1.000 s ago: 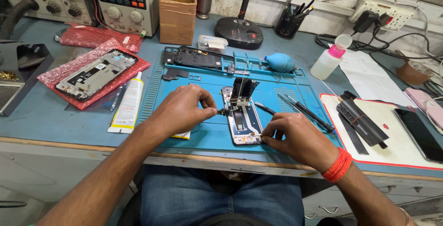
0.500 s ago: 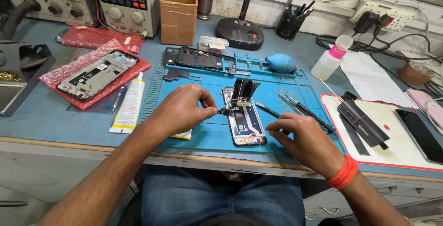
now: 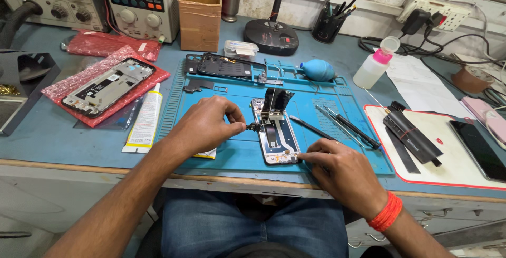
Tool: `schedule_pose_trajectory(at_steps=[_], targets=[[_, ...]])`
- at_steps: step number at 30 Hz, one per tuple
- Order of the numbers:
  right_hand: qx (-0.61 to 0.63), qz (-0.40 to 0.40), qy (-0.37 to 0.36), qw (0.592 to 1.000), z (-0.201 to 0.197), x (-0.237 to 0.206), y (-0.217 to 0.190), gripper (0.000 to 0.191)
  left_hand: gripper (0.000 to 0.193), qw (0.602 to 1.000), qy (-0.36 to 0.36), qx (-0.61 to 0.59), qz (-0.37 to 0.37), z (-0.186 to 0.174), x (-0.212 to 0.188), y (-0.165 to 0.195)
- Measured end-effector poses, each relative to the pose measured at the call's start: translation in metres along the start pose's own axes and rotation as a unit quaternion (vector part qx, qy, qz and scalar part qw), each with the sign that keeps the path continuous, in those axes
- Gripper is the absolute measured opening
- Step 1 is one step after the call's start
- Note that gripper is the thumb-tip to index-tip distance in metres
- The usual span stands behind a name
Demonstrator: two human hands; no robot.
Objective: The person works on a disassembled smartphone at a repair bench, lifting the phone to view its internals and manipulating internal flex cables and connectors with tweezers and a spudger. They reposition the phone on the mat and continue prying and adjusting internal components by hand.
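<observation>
**Opened phone held at two points on the blue mat**

Opened phone (image 3: 275, 134) lies face down near the front edge of the tabletop (image 3: 47, 131), on the blue work mat (image 3: 232, 150), its long side running away from the person. A dark flap-like part (image 3: 276, 102) stands up from its upper half.

The left hand (image 3: 203, 127) sits just left of the phone, its fingers (image 3: 235, 114) pinched together on a small dark tool or part (image 3: 253, 127) that touches the phone's left edge about halfway up. What exactly is pinched is too small to tell.

The right hand (image 3: 345, 176) rests at the front edge of the mat, just right of the phone's lower end. Its fingers (image 3: 308, 157) are drawn together, the forefinger tip pressing against the phone's bottom right corner; it grips nothing that can be made out.

Right of the phone, thin dark tools (image 3: 337, 126) lie slanted on the mat. Along the mat's far edge lies a black phone frame (image 3: 224, 67), with a blue rubber blower (image 3: 318, 70) beside it. Toward the left edge, another phone frame (image 3: 108, 85) rests on red bubble wrap (image 3: 71, 84), with a white glue tube (image 3: 145, 121) between it and the mat. A white board (image 3: 453, 158) with a black brush (image 3: 411, 134) lies toward the right edge.
</observation>
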State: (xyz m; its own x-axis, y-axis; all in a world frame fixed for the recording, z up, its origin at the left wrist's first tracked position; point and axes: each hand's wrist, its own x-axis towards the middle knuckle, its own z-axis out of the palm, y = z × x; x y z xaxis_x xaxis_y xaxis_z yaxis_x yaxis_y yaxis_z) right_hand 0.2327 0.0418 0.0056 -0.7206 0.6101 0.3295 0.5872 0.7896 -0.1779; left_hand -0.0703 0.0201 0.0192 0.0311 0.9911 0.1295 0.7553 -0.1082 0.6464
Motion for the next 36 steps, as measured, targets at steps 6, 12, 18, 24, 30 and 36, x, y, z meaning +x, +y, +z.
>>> schedule_pose_trajectory(at_steps=[6, 12, 18, 24, 30, 36], targets=[[-0.087, -0.029, -0.016, 0.996, 0.003, -0.005, -0.005, 0.039, 0.026, 1.000, -0.002, -0.006, 0.002, 0.000, -0.003, 0.002], [0.026, -0.026, 0.024, 0.999, 0.004, -0.002, 0.008, 0.034, 0.026, 1.000, 0.001, -0.004, 0.005, 0.000, -0.002, 0.001], [0.015, -0.021, 0.011, 1.000, 0.008, -0.003, 0.013, 0.033, 0.026, 1.000, 0.002, -0.005, 0.014, 0.001, 0.001, -0.003], [-0.043, -0.074, 0.012, 0.996, 0.007, -0.004, 0.011, 0.035, 0.026, 1.000, -0.004, -0.003, 0.005, 0.002, -0.001, -0.001], [-0.035, -0.067, -0.008, 0.997, 0.003, 0.003, 0.016, 0.034, 0.026, 1.000, -0.005, -0.002, 0.008, 0.001, -0.003, 0.002], [-0.043, -0.116, -0.004, 0.992, 0.003, 0.004, 0.025, 0.037, 0.026, 1.000, -0.002, -0.007, 0.013, 0.002, -0.003, 0.003]])
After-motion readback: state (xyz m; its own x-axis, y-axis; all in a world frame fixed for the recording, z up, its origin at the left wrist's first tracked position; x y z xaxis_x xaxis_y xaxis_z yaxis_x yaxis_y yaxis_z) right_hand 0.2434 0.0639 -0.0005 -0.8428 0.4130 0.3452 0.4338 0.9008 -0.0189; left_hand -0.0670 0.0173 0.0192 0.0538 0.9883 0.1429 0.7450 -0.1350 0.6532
